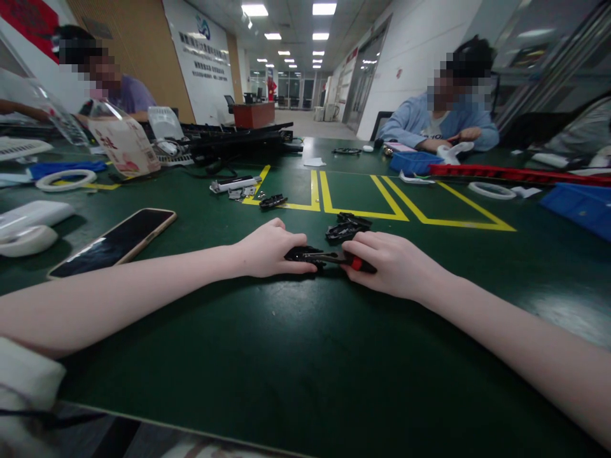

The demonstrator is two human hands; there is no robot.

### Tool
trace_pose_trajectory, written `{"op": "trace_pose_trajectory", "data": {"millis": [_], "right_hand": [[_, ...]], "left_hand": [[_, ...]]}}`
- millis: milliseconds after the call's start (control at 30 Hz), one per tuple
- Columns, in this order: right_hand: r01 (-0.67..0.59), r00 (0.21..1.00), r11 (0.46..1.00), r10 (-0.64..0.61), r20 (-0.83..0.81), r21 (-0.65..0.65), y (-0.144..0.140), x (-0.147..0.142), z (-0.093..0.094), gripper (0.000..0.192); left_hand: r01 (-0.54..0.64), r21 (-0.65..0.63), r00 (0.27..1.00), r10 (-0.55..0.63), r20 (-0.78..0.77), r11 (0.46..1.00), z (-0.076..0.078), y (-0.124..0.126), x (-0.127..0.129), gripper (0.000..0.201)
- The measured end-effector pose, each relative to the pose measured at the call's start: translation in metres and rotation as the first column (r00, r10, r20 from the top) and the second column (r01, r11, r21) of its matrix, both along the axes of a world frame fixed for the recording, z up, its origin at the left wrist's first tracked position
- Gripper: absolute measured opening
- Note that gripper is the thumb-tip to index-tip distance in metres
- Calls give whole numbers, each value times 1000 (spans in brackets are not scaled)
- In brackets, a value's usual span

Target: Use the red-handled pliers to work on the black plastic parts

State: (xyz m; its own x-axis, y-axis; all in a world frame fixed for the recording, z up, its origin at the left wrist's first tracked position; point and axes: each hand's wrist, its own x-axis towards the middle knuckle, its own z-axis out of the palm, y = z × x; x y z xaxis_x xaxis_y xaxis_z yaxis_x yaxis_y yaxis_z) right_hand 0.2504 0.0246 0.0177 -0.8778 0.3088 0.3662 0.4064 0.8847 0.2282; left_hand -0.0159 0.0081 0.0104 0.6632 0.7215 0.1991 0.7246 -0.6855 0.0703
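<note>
My left hand [270, 249] lies on the green table [305, 356] and holds down a small black plastic part [300, 254]. My right hand [389, 262] grips a screwdriver with a red and black handle [356, 263]; its shaft points left into the black part. Both forearms rest flat on the table. A loose pile of similar black parts [347, 227] sits just behind my hands.
A phone [114, 242] lies face up at the left, with white casings [28, 222] beside it. Further back are another black part [273, 201], blue trays [580, 205], a red strip [515, 173] and yellow floor-tape lines. Two other people sit at the far side.
</note>
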Motion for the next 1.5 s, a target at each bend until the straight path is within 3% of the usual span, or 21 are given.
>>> {"op": "trace_pose_trajectory", "data": {"millis": [700,1500], "right_hand": [[33,999,999,-33,-25,-31,1,3,-1,23],[46,999,994,-49,-24,-104,1,2,3,19]], "left_hand": [[-69,-28,998,68,-5,997,3,-2,2,47],[-13,13,1000,13,-7,1000,2,-2,1,42]]}}
